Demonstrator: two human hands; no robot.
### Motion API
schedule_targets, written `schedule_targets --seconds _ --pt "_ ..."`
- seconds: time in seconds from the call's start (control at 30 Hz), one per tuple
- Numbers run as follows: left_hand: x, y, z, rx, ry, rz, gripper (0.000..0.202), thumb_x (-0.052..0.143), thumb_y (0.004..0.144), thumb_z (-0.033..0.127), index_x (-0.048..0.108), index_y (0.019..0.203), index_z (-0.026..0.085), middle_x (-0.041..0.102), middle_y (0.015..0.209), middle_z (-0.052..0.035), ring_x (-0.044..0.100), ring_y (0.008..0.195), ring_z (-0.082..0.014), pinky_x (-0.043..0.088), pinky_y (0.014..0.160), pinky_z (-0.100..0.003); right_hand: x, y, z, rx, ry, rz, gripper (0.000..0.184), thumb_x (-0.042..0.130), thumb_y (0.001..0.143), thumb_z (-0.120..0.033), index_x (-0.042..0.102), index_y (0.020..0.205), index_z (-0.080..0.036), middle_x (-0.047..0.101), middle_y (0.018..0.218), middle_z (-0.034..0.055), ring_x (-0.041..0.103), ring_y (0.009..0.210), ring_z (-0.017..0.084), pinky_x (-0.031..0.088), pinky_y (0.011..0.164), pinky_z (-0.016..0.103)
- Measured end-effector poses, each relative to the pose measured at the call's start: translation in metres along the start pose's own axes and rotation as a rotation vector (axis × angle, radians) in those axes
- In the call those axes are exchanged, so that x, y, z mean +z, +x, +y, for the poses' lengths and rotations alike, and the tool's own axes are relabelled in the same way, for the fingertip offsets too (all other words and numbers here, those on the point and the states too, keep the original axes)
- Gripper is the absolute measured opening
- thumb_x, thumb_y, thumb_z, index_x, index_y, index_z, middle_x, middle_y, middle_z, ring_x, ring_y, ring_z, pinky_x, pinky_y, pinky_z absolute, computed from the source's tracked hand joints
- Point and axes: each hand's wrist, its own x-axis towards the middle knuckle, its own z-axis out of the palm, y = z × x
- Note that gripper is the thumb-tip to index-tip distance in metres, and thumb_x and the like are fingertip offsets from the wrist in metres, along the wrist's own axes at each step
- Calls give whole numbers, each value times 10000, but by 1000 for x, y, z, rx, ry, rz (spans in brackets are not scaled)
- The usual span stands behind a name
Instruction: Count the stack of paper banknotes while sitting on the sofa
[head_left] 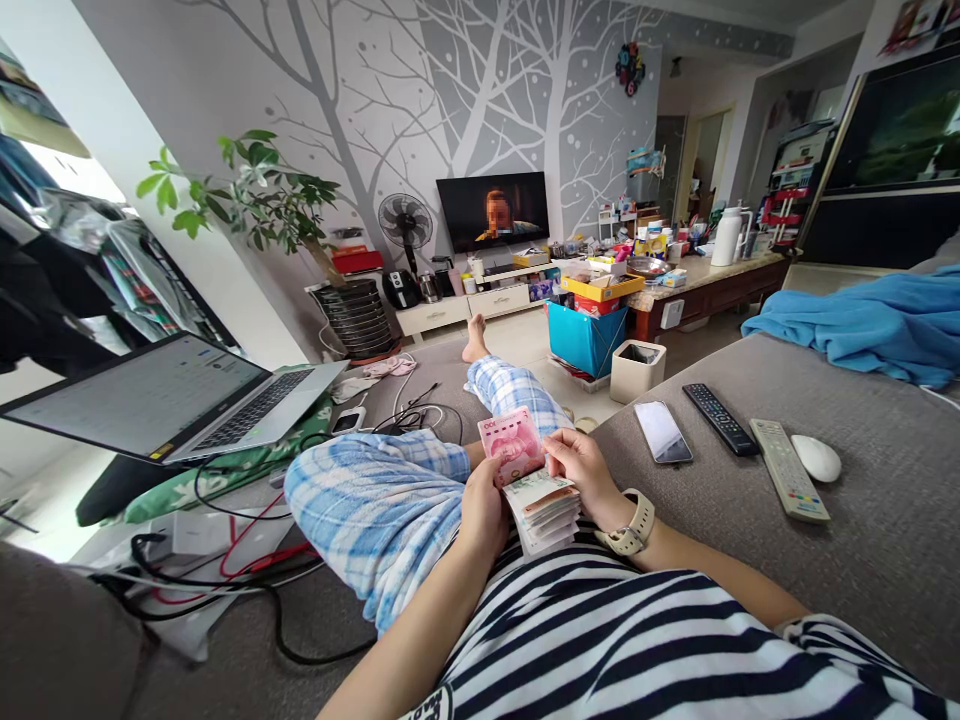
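The notes (pixel 541 512) lie over the person's lap, just in front of the striped shirt (pixel 600 630), gripped by both hands. The left hand (pixel 486 500) is closed on their left side, its thumb by the pink note (pixel 513 446) that stands up beyond the rest. The right hand (pixel 586 468) pinches the upper right edge with bent fingers. The hands cover part of the stack, so the values of the lower notes are hard to read.

Near left, cables (pixel 277 590) tangle on the sofa (pixel 720 500). Beyond them sits a laptop (pixel 165 395), cut off at the left, its screen text too small to read. To the right lie a phone (pixel 663 433), two remotes and a mouse (pixel 816 458).

Farther on, the white bin (pixel 636 382) is open, its inside too dark to tell the contents. Behind it, the blue box (pixel 585 342) is topped by a yellow tray (pixel 602 289), which hides what is deeper. On the table (pixel 754 272), packets crowd around a metal bowl (pixel 648 266); the jug (pixel 727 238) is opaque. Far left, a dark pot (pixel 356 322) holds a leafy plant (pixel 262 190). At the far wall, part of the TV (pixel 492 212) picture is pixelated.
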Motion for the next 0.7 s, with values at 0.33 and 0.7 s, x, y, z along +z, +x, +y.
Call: schedule_targets --seconds 0.33,0.7 --pt "4 -8 6 0 40 -22 191 794 582 238 659 700 172 711 647 -24 665 605 -196 557 658 -330 -2 9 15 12 -80 188 370 821 632 -427 576 817 -220 560 696 -30 511 647 166 395 623 295" --pt "0 -4 1 13 36 -10 217 799 571 274 633 670 173 673 613 -8 615 566 -172 515 618 -303 -1 5 3 -48 -176 125 361 677 756 -500 506 599 -223 472 603 -29 425 613 158 358 614 303"
